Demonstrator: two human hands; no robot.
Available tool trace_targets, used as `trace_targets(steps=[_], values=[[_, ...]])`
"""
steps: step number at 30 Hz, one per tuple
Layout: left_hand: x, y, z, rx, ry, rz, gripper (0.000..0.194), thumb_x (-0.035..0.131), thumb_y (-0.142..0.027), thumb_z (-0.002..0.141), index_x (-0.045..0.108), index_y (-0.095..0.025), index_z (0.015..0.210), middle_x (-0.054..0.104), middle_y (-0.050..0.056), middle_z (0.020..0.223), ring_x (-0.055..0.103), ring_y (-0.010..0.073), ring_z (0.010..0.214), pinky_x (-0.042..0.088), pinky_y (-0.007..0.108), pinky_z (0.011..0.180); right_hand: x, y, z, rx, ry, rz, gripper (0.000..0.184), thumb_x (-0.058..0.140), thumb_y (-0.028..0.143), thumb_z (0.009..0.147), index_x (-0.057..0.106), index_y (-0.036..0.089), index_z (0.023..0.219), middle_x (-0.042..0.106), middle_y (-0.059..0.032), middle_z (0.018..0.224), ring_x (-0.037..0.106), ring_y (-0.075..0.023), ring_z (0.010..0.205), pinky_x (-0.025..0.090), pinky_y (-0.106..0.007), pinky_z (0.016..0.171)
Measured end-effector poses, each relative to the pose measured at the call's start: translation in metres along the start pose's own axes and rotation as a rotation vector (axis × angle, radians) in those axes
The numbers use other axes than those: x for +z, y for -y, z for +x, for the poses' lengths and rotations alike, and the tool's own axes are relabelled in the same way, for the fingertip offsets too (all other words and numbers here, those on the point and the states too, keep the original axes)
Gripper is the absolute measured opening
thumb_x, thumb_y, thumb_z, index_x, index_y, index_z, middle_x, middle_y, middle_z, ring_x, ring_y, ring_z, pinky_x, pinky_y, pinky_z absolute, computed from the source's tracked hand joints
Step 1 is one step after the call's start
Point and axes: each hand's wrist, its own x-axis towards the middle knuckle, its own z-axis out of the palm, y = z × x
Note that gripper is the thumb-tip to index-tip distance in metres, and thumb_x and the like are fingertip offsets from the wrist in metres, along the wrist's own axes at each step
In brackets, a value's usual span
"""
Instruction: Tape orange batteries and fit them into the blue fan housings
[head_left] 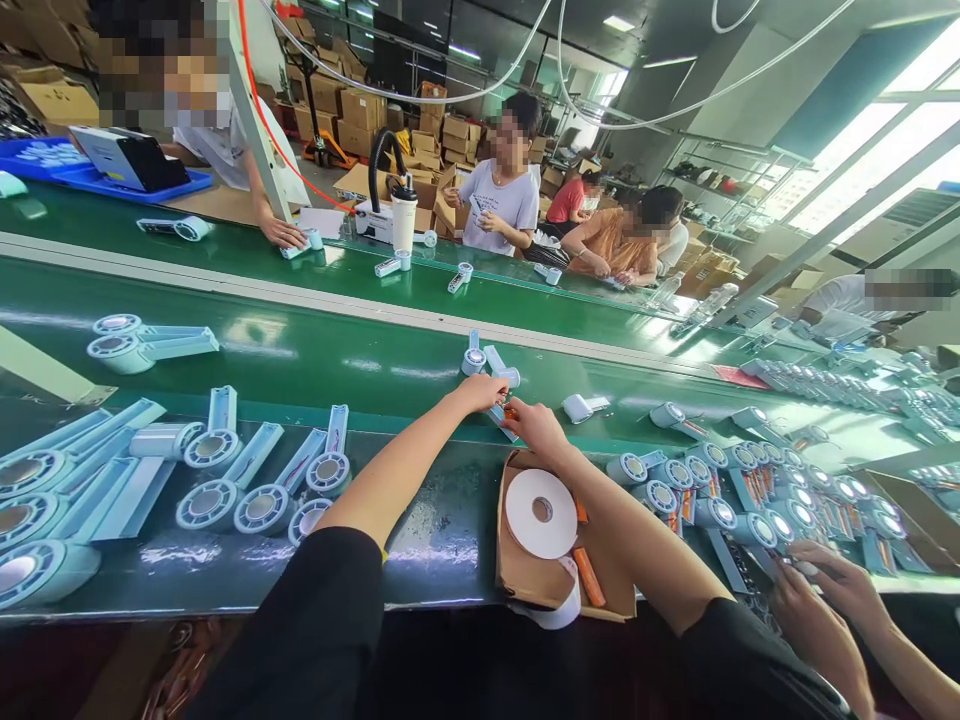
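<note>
Slanting down-right lengthwise, casing between left hand and right hand

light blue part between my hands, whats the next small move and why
I'd probably settle the orange piece against the light blue part with the right hand, the left hand steadying: both hands meet there and orange shows at the fingers, though its seating is too small to judge.

The conveyor belt is green, the housings pale blue, the tape roll white.
</note>
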Motion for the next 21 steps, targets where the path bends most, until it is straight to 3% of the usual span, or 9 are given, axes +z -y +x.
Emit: trace_targets(steps=[4,9,13,17,21], values=[[0.006,-0.001,0.002,-0.042,-0.032,-0.051,0.037,0.066,-0.042,0.103,0.066,-0.018,0.130,0.067,0.011,0.131,0.068,0.0240,0.115,0.060,0.047,0.100,0.001,0.011,0.007,-0.026,0.118,-0.115,0.042,0.063,0.044,0.104,0.065,0.032,0.144,0.079,-0.0122,0.116,0.075,-0.0333,0.106,0.053,-0.035,0.084],[0.007,-0.003,0.005,-0.056,-0.057,-0.107,0.036,0.066,-0.042,0.104,0.066,-0.018,0.130,0.068,0.011,0.130,0.068,0.0234,0.113,0.060,0.047,0.099,-0.004,0.011,0.015,-0.064,0.202,-0.149,0.043,0.064,0.048,0.103,0.067,0.034,0.144,0.079,-0.0116,0.122,0.074,-0.0327,0.111,0.055,-0.038,0.089],[0.008,-0.007,0.003,-0.030,-0.081,-0.145,0.035,0.066,-0.042,0.104,0.067,-0.017,0.129,0.069,0.010,0.128,0.069,0.0229,0.111,0.061,0.046,0.098,-0.016,-0.002,0.009,-0.118,0.190,-0.113,0.038,0.060,0.047,0.105,0.070,0.037,0.141,0.080,-0.0050,0.122,0.074,-0.0276,0.114,0.054,-0.031,0.090],[0.009,-0.007,0.005,0.010,-0.097,-0.178,0.036,0.067,-0.043,0.103,0.068,-0.017,0.128,0.070,0.010,0.129,0.069,0.0227,0.112,0.060,0.046,0.099,-0.017,-0.018,-0.001,-0.121,0.175,-0.098,0.050,0.070,0.040,0.099,0.064,0.033,0.148,0.081,-0.0054,0.122,0.076,-0.0270,0.111,0.052,-0.026,0.084],[-0.003,0.009,0.019,-0.063,-0.221,-0.153,0.046,0.054,-0.042,0.107,0.057,-0.020,0.148,0.062,0.014,0.149,0.060,0.0275,0.135,0.049,0.048,0.117,-0.021,-0.043,-0.007,-0.050,0.153,-0.116,0.044,0.066,0.028,0.100,0.067,0.030,0.144,0.081,-0.0100,0.115,0.077,-0.0297,0.104,0.051,-0.029,0.080]])
